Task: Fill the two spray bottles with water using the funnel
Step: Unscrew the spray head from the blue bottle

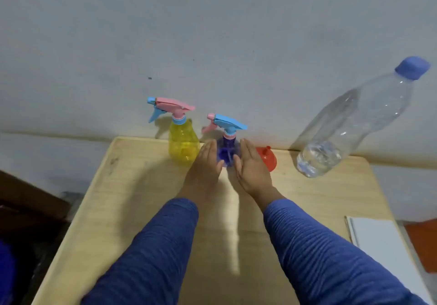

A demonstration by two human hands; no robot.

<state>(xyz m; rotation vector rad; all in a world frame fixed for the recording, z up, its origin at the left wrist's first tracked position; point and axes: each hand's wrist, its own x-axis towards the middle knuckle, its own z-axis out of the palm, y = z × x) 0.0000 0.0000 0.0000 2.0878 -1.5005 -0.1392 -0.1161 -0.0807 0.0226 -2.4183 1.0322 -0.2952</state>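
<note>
At the far edge of the desk (146, 186), near the wall, my left hand (206, 162) and right hand (251, 165) stand flat and spread on both sides of the blue spray bottle (227, 149), grasping nothing yet. It is thin clear plastic with a blue trigger head and pink lever — I judge it light, a little slippery, easy to tip, so I would take it low around the belly. The yellow spray bottle (183, 142) stands just left; the red funnel (268, 159) lies right, beside the capped water bottle (350, 124).

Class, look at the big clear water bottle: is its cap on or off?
On. The blue cap sits on the neck of the clear water bottle.
</note>
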